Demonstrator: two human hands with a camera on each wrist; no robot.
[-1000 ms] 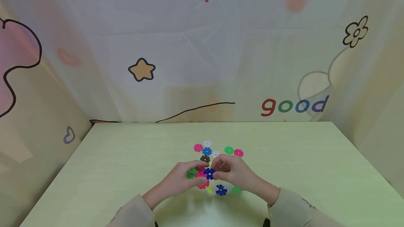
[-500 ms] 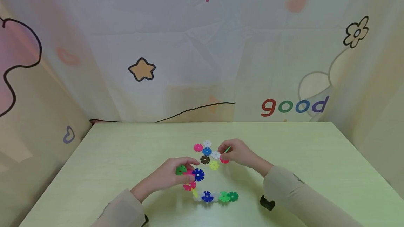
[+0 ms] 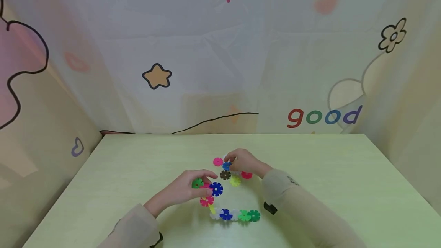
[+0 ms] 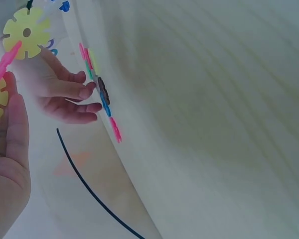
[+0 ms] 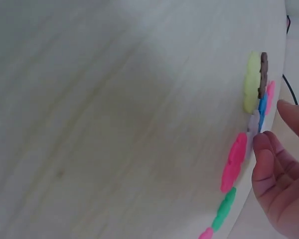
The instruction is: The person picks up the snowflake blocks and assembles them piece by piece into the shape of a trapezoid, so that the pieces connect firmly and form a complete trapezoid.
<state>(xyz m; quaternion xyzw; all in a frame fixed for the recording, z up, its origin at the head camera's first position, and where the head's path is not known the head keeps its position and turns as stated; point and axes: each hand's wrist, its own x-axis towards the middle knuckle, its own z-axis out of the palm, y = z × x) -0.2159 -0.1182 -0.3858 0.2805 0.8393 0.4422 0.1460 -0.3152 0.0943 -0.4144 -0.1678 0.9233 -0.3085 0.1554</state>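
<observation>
My left hand (image 3: 190, 187) grips a chain of interlocking plastic snowflake discs between thumb and fingers, around a pink disc near its upper end. A dark blue disc (image 3: 219, 193) sticks out past the thumb, and a green disc (image 3: 197, 181) shows behind the fingers. The chain bends down and to the right, to a light green disc (image 3: 242, 217) and a darker green one (image 3: 256, 218). My right hand (image 3: 246, 162) reaches over loose discs, its fingertips at a blue disc (image 3: 225, 167). In the right wrist view its thumb and fingers stand apart beside a white disc (image 5: 252, 124).
Near my right hand lie a brown disc (image 3: 224, 177), a yellow disc (image 3: 235, 183) and pink discs, one to the left (image 3: 218, 160). A loose green disc (image 5: 223, 211) shows in the right wrist view. A patterned cloth (image 3: 193, 68) hangs behind the table (image 3: 144, 152).
My right hand left the chain, went to the green and pink loose discs, then moved left to the blue one. A pink disc shifted left. My left hand moved left with the chain.
</observation>
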